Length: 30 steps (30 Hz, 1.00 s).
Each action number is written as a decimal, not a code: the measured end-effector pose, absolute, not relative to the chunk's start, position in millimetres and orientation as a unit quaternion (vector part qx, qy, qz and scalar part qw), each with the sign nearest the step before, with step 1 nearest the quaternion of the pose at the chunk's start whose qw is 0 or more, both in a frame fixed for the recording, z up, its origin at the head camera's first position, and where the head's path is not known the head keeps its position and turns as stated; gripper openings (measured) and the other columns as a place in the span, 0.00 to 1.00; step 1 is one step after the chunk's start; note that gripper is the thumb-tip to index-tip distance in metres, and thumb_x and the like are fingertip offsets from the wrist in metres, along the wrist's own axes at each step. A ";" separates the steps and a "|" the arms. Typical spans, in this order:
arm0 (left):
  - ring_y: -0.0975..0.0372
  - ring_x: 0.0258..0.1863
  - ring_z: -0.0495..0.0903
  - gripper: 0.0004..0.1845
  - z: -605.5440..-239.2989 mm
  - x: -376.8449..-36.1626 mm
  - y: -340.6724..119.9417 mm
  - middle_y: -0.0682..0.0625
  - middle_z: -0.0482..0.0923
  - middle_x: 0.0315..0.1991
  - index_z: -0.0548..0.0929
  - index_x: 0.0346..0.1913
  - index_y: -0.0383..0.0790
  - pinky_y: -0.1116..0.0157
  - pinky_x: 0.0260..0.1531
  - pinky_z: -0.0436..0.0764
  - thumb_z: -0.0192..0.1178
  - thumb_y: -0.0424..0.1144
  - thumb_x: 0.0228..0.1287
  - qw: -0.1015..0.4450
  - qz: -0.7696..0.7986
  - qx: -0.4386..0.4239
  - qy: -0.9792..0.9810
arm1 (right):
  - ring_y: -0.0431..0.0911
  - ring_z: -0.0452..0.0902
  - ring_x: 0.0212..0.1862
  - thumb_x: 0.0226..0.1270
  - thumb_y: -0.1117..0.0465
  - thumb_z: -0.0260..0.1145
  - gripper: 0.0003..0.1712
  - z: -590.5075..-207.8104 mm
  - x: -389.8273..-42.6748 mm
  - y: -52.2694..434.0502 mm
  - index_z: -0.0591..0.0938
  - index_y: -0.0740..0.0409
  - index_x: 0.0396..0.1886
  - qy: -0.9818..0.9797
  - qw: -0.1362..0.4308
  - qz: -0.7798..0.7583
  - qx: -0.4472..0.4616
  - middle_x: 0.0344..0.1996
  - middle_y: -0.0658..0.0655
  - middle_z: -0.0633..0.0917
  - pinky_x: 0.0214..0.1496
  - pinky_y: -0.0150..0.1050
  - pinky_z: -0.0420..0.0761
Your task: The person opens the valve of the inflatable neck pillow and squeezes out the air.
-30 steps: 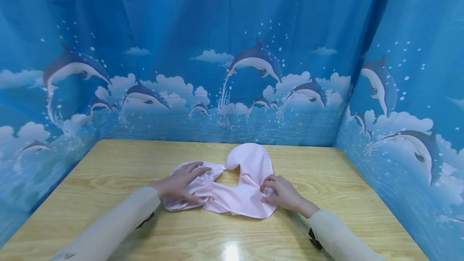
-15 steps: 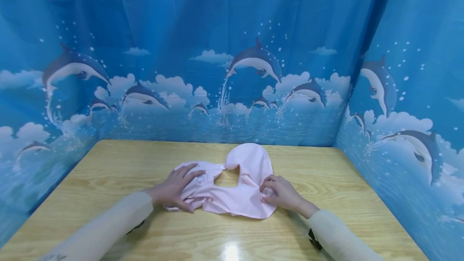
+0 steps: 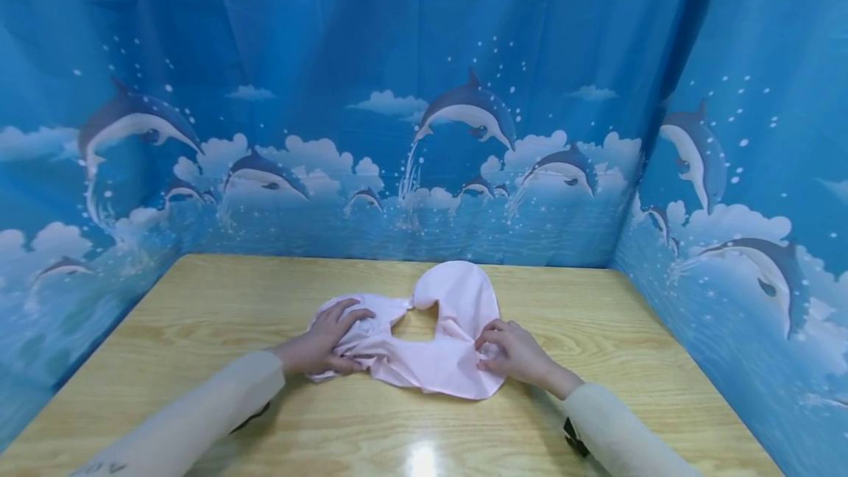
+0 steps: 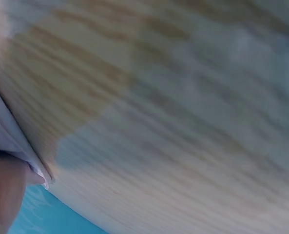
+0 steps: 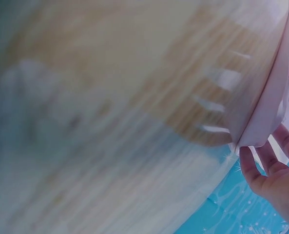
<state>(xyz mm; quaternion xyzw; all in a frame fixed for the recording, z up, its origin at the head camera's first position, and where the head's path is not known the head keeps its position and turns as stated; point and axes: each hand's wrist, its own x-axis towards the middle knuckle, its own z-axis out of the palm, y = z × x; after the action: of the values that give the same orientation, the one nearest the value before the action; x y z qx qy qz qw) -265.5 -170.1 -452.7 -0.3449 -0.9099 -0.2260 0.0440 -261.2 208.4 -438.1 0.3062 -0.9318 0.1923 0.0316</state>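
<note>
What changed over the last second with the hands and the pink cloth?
The left hand drew back toward the person and curled, bunching the left part of the pink cloth under its fingers. The right hand kept its hold on the cloth's right edge, and the cloth's far rounded lobe stayed put on the table.

The table (image 3: pixel 218 300) is walled by the curtain (image 3: pixel 397 227) at back and both sides. Bare wood is left around the cloth (image 3: pixel 437 359); the near edge is open.

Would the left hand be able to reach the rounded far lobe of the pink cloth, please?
Probably yes: the left hand grips the pink cloth nearby, and only bare wooden table and cloth lie between.
</note>
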 end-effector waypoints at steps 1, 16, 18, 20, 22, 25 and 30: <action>0.42 0.65 0.55 0.43 -452.8 -264.9 -169.7 0.38 0.55 0.65 0.61 0.64 0.53 0.34 0.57 0.51 0.65 0.63 0.44 0.049 -0.225 -0.341 -0.911 | 0.43 0.69 0.40 0.51 0.48 0.69 0.09 -438.2 -261.2 208.4 0.81 0.43 0.31 -0.932 0.031 0.192 0.306 0.39 0.47 0.78 0.42 0.39 0.70; 0.47 0.61 0.59 0.43 -458.2 -262.0 -154.8 0.41 0.61 0.61 0.67 0.58 0.58 0.40 0.54 0.61 0.64 0.70 0.36 0.110 -0.218 -0.287 -0.926 | 0.43 0.69 0.40 0.51 0.49 0.69 0.08 -438.3 -261.0 208.6 0.81 0.43 0.31 -0.931 0.039 0.190 0.311 0.38 0.47 0.78 0.41 0.38 0.70; 0.48 0.59 0.61 0.40 -458.6 -263.0 -151.7 0.40 0.62 0.59 0.69 0.56 0.57 0.43 0.56 0.62 0.68 0.65 0.36 0.126 -0.226 -0.293 -0.921 | 0.43 0.69 0.40 0.51 0.50 0.69 0.08 -438.3 -261.0 208.4 0.81 0.44 0.31 -0.930 0.042 0.189 0.312 0.39 0.47 0.78 0.41 0.38 0.70; 0.48 0.59 0.61 0.38 -458.8 -263.5 -149.0 0.39 0.63 0.58 0.71 0.54 0.55 0.44 0.57 0.63 0.71 0.60 0.35 0.132 -0.234 -0.299 -0.916 | 0.43 0.70 0.40 0.51 0.50 0.70 0.08 -438.3 -260.8 208.1 0.81 0.44 0.31 -0.930 0.045 0.188 0.313 0.38 0.47 0.78 0.41 0.38 0.70; 0.48 0.58 0.62 0.37 -458.7 -263.7 -147.0 0.39 0.64 0.57 0.71 0.52 0.56 0.43 0.56 0.63 0.72 0.57 0.34 0.136 -0.235 -0.302 -0.914 | 0.43 0.70 0.39 0.51 0.50 0.70 0.08 -438.1 -260.5 208.0 0.81 0.44 0.31 -0.929 0.047 0.188 0.315 0.38 0.47 0.78 0.40 0.38 0.70; 0.48 0.59 0.62 0.34 -458.1 -264.2 -144.7 0.40 0.65 0.57 0.72 0.51 0.56 0.44 0.57 0.63 0.72 0.55 0.35 0.141 -0.227 -0.314 -0.911 | 0.43 0.70 0.39 0.51 0.50 0.70 0.09 -437.6 -260.0 208.0 0.81 0.44 0.31 -0.928 0.050 0.186 0.318 0.38 0.47 0.78 0.40 0.37 0.70; 0.51 0.61 0.63 0.34 -453.1 -263.5 -142.0 0.44 0.67 0.57 0.72 0.51 0.53 0.42 0.61 0.57 0.67 0.63 0.39 0.142 -0.190 -0.352 -0.906 | 0.43 0.70 0.39 0.50 0.50 0.70 0.09 -438.1 -259.7 207.9 0.81 0.44 0.30 -0.928 0.052 0.185 0.318 0.38 0.47 0.79 0.40 0.37 0.70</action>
<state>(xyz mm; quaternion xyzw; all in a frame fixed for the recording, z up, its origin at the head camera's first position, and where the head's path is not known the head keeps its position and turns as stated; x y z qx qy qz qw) -263.5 -142.0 -453.1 -0.3516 -0.9056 -0.1899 0.1421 -259.7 207.9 -438.1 0.3179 -0.9284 0.1852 0.0516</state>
